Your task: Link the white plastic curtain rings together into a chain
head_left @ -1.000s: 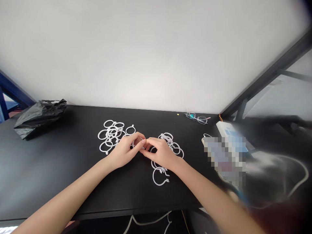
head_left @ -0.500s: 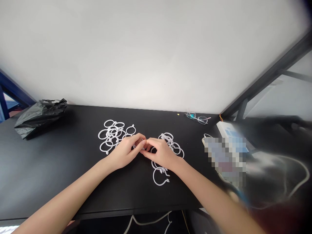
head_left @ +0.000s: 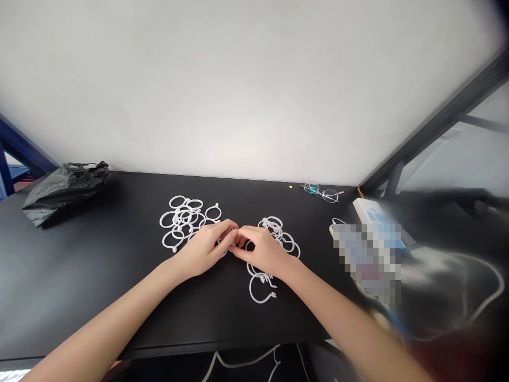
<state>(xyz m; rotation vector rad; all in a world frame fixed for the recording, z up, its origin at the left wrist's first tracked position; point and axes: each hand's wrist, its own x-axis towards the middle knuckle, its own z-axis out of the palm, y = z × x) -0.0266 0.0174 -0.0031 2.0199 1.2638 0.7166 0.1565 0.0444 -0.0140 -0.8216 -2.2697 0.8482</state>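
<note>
My left hand [head_left: 210, 244] and my right hand [head_left: 260, 246] meet fingertip to fingertip over the black table. Between them they pinch a white plastic ring [head_left: 223, 251]; only a bit of its curve shows below my left fingers, and the rest is covered. Left of my hands lies a pile of white rings [head_left: 185, 216], which look closed, each with a small knob. A second group of white rings [head_left: 278, 228] lies behind and under my right hand. Its nearest ring [head_left: 251, 292] has a gap at its clasp end.
A crumpled black plastic bag [head_left: 66, 191] sits at the far left. Eyeglasses [head_left: 321, 192] rest near the wall. On the right are a white box [head_left: 363, 207], a blurred-out flat object [head_left: 358, 260] and a loose white cable [head_left: 497, 276]. More cables hang below the table's front edge.
Both hands keep almost the same place. The ring between them has tilted or dropped slightly, so its lower curve shows more below my left fingers.
</note>
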